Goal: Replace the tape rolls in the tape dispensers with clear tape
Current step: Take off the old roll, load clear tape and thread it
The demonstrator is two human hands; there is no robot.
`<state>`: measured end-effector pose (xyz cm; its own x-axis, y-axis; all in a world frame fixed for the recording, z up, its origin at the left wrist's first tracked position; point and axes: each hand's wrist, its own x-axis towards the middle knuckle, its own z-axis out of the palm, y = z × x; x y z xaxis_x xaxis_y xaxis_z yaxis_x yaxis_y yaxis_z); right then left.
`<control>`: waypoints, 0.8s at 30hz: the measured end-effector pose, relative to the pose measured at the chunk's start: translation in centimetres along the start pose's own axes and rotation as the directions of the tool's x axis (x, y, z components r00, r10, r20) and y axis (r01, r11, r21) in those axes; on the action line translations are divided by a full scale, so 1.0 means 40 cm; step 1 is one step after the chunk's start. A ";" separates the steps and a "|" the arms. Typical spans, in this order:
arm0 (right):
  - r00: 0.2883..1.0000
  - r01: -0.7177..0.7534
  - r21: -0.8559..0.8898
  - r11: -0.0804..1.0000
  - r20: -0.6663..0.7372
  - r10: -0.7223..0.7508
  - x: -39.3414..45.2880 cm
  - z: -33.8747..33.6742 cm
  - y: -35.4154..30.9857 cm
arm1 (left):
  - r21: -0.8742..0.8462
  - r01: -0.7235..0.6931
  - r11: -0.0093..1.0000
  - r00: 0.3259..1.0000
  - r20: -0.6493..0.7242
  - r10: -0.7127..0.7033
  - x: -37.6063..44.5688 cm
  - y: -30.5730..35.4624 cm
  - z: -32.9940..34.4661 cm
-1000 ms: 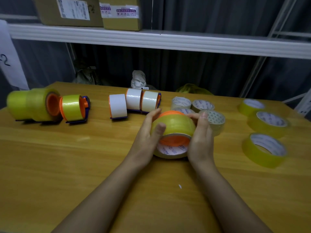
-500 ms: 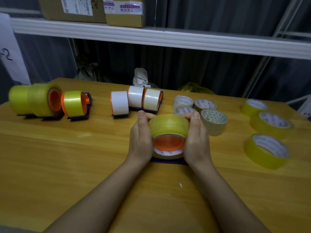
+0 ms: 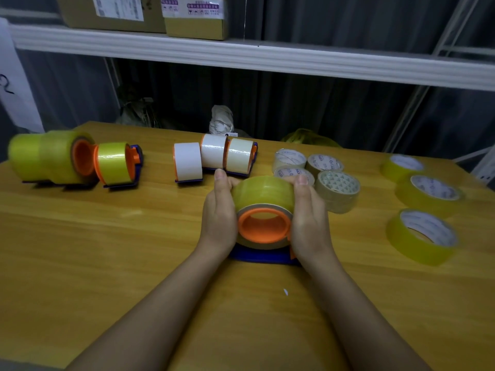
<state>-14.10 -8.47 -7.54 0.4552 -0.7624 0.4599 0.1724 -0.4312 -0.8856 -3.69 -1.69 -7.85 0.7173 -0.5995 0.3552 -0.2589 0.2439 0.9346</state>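
At the table's middle a clear yellowish tape roll sits around the orange hub of a blue-based tape dispenser. My left hand grips the roll's left side and my right hand its right side. Three dispensers with white tape stand behind my hands. At the far left stand dispensers with yellow-clear tape. Loose beige rolls lie just right of my hands, and loose yellow rolls lie at the right edge.
The wooden table carries everything. A white shelf with cardboard boxes hangs above the back edge. A dark curtain and crumpled bags are behind the table. A small white scrap lies near my forearms.
The roll has slid down over the orange hub, and the dispenser's blue base now shows under it. Both hands have shifted to flank the roll.
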 end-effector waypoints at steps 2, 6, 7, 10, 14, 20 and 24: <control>1.000 -0.003 -0.007 1.000 -0.007 0.003 0.000 0.002 0.001 | -0.003 0.030 1.000 0.999 0.019 -0.030 0.005 0.001 -0.003; 0.998 0.004 -0.041 0.999 -0.059 -0.007 -0.002 0.002 0.000 | -0.073 0.109 0.991 0.967 0.237 -0.089 0.013 0.020 -0.018; 0.998 0.008 -0.042 0.999 -0.063 -0.011 -0.002 0.000 -0.001 | -0.079 0.125 0.989 0.954 0.282 -0.098 0.016 0.024 -0.025; 0.999 0.028 -0.036 0.999 -0.037 -0.029 -0.004 0.001 -0.004 | -0.109 0.158 0.981 0.933 0.342 -0.112 0.024 0.033 -0.044; 0.996 0.088 -0.055 0.995 0.020 -0.087 -0.009 0.008 0.000 | -0.078 0.233 0.969 0.921 0.337 -0.195 0.024 0.045 -0.051; 0.984 0.178 -0.061 0.982 0.036 -0.176 -0.007 0.006 0.003 | -0.107 0.074 0.992 0.947 0.320 -0.036 0.025 0.055 -0.063; 0.966 0.259 -0.097 0.961 0.008 -0.260 -0.003 0.004 0.002 | -0.087 -0.075 0.993 0.970 0.225 0.092 0.016 0.044 -0.052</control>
<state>-13.98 -8.33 -7.66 0.4017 -0.6204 0.6736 0.1987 -0.6590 -0.7254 -2.33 -0.05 -6.03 0.5264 -0.7303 0.4353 -0.2546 0.3530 0.9003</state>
